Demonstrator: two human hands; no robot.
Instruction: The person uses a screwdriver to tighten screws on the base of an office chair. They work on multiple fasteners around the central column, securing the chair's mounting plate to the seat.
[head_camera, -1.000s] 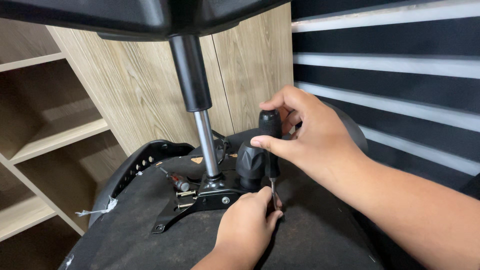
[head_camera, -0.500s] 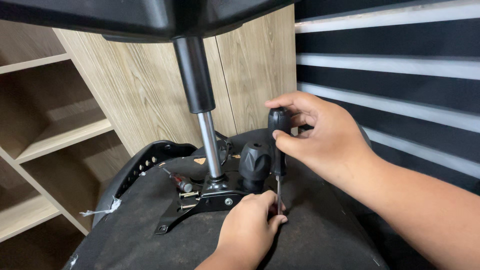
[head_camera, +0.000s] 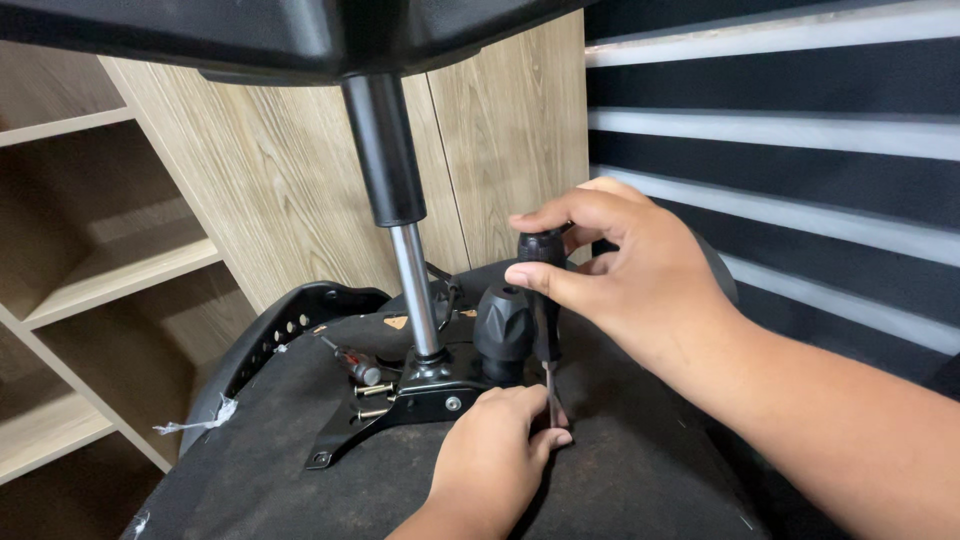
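Fingers and thumb of the right hand (head_camera: 640, 270) are clamped round the black handle of a screwdriver (head_camera: 541, 300) held upright; fingers of the left hand (head_camera: 495, 455) are curled together at its tip, pinching the shaft where it meets the black fabric underside of the seat (head_camera: 620, 470). Any screw there is hidden under those fingertips, can't tell if the bit is seated. Looks like a fastener is being driven beside the metal mounting plate (head_camera: 400, 405). Next move, I'd judge, calls for a vertical shaft and downward pressure while twisting. Just left of the handle stands a ribbed black knob (head_camera: 503, 325), close enough to crowd the right hand's turn. Further left: gas lift column (head_camera: 395, 210) rising from the plate, loose screws (head_camera: 375, 398), and a second small screwdriver (head_camera: 350, 358) lying on the fabric. Wooden shelves (head_camera: 110, 270) beyond.
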